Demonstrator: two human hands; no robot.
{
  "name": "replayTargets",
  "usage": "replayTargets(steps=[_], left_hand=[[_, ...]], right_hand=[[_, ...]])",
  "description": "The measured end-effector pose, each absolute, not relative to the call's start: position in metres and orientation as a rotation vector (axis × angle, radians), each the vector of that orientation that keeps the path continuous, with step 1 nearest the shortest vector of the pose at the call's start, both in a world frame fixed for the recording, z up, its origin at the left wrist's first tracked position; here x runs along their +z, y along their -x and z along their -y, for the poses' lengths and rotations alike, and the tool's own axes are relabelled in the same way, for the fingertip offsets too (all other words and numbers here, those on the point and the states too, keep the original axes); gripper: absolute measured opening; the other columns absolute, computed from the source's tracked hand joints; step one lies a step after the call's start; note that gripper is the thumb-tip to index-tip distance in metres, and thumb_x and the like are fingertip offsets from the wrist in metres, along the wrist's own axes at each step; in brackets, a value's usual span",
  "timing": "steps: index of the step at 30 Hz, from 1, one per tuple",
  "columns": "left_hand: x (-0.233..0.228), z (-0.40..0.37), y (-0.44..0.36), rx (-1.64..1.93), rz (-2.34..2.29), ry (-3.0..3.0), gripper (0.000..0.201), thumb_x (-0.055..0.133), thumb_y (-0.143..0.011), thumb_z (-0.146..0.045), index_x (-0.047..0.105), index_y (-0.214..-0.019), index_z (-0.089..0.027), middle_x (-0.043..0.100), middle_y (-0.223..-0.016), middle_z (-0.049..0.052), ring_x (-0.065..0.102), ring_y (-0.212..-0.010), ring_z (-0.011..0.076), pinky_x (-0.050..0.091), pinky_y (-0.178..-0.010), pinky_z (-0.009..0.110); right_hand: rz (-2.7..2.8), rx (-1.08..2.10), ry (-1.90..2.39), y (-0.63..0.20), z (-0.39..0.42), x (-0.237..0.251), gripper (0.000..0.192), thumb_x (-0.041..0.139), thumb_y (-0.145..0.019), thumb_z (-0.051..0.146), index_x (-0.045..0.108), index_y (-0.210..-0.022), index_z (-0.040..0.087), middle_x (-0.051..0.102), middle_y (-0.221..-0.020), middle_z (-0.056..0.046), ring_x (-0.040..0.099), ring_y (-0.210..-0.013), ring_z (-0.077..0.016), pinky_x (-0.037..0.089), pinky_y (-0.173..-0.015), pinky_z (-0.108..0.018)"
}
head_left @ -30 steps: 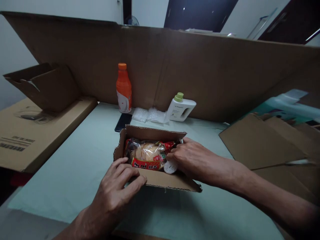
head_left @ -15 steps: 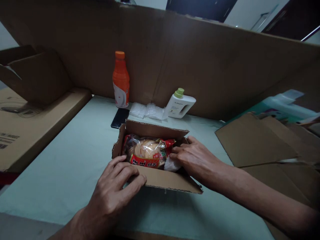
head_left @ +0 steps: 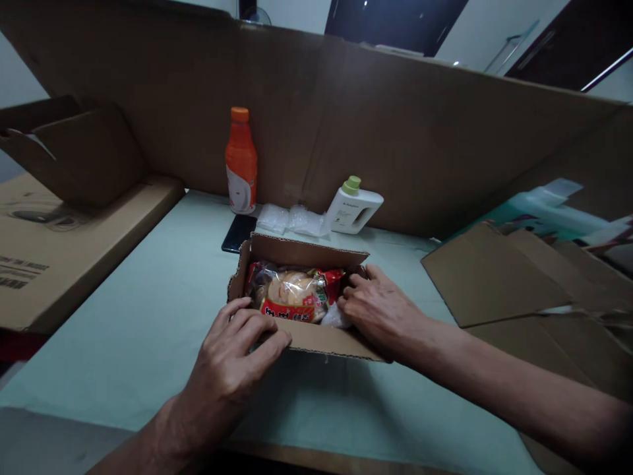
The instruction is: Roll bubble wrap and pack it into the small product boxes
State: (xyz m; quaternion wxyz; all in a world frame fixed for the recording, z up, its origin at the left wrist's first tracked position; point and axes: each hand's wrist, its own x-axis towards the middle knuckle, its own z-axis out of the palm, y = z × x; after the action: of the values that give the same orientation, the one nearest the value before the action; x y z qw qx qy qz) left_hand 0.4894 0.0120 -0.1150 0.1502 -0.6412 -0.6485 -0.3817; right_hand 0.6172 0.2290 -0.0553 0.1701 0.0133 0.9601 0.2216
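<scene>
The snack pack (head_left: 294, 297) lies inside the small box (head_left: 316, 338) at mid-table, its long axis running left to right. At its right end sits a clear plastic wad (head_left: 336, 318), and the right hand (head_left: 378, 311) is right on it, fingers curled down into the box, touching both wad and pack. The left hand (head_left: 237, 349) rests on the box's near wall by the left corner, fingers spread flat, gripping nothing. So the right hand is nearer. Behind the box: phone (head_left: 238, 232), orange bottle (head_left: 241, 161), white bottle (head_left: 353, 208).
</scene>
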Motion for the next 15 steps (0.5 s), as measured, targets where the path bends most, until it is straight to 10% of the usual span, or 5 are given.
replayTargets(steps=[15], left_hand=[[-0.116, -0.013, -0.489, -1.089, 1.872, 1.863, 0.027, 0.05, -0.093, -0.002, 0.066, -0.108, -0.017, 0.067, -0.098, 0.006, 0.059, -0.092, 0.0184, 0.044, -0.103, 0.05]], right_hand=[[-2.574, 0.622, 0.215, -0.596, -0.235, -0.062, 0.022, 0.058, -0.092, 0.012, 0.075, -0.079, 0.016, 0.076, -0.082, -0.01, 0.063, -0.079, -0.0228, 0.029, -0.069, -0.037]])
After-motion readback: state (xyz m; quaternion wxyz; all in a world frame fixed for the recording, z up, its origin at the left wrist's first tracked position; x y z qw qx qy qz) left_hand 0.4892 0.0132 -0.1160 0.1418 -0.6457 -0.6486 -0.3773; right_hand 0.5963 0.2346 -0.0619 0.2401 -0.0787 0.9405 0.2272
